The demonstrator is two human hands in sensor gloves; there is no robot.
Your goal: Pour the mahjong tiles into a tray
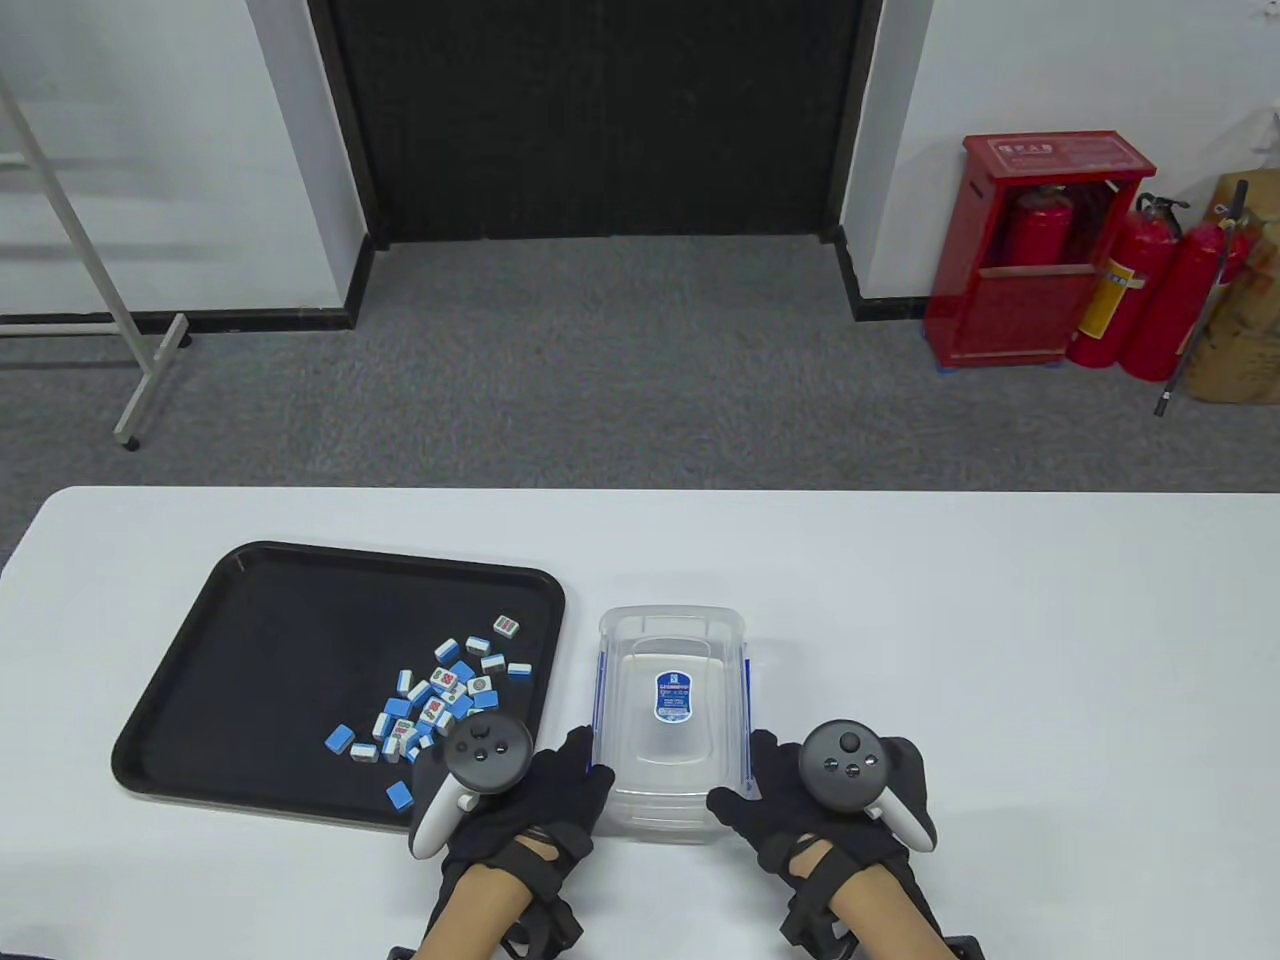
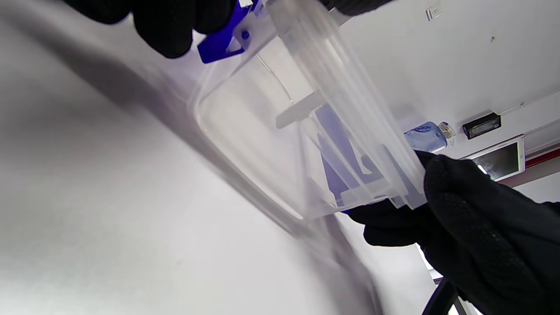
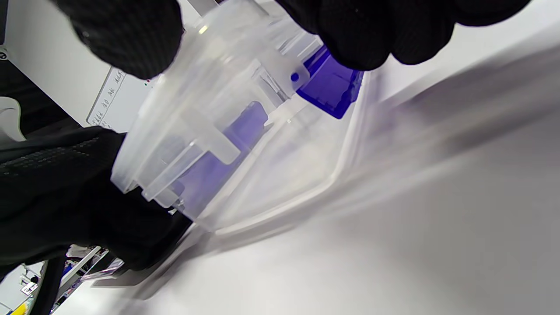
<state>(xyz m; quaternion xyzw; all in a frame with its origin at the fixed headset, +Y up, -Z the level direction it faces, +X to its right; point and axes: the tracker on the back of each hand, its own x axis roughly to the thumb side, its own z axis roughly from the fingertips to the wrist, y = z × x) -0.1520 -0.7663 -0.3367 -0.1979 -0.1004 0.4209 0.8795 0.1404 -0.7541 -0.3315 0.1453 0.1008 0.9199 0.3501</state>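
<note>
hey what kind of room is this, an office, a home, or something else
Probably a workplace or lab room, not a home: grey carpet, a red fire extinguisher cabinet with spare extinguishers beside it, and a plain white table where gloved hands with trackers work.

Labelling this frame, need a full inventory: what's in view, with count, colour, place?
tray: one, black, table left.
mahjong tiles: a pile, too many to count, blue and white, tray's near right part.
box: one, clear plastic with blue clips, empty, right of the tray.
table: one, white.
fire extinguishers: several, red, by a red cabinet, far right floor.
left hand: black glove, grips the box's left side.
right hand: black glove, grips the box's right side.
</note>
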